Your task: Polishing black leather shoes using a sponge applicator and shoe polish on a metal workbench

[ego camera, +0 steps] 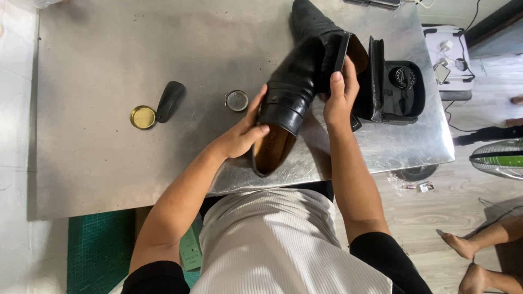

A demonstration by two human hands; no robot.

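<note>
A black leather shoe [291, 90] is lifted over the metal table [109, 158], its tan-lined opening facing me. My left hand [245, 130] grips it at the tongue and collar. My right hand [340, 95] holds a dark shoe brush [333, 54] against the shoe's upper side. A second black shoe [310, 19] lies behind, mostly hidden by the held one.
A round gold tin lid [143, 117] and a black applicator [170, 100] lie at the left; a small round tin [237, 100] sits near my left hand. An open black kit case [395, 84] stands at the right. Another person's bare feet [468, 261] are on the floor.
</note>
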